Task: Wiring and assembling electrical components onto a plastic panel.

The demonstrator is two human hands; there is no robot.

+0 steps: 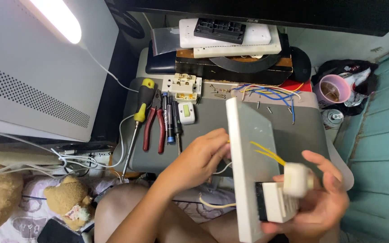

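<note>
My left hand (201,155) reaches behind a white rectangular board (246,148) held upright on edge, its fingers at the board's far side near a yellow wire; what they grip is hidden. My right hand (323,202) holds the board's lower right part, where a white switch block (278,202) with a black edge is fixed. A white round plug-like piece (297,179) with yellow wires (266,152) sits by my right thumb. A cream cable (212,204) hangs below the board.
On the grey mat (203,121) lie a yellow-handled screwdriver (141,101), red pliers (154,123), a tester pen (167,119), a white socket module (182,87), a small switch (186,112), loose screws (219,92) and blue and yellow wires (271,94). A pink cup (332,89) and a can (333,118) stand right. Plush bears (68,200) lie left.
</note>
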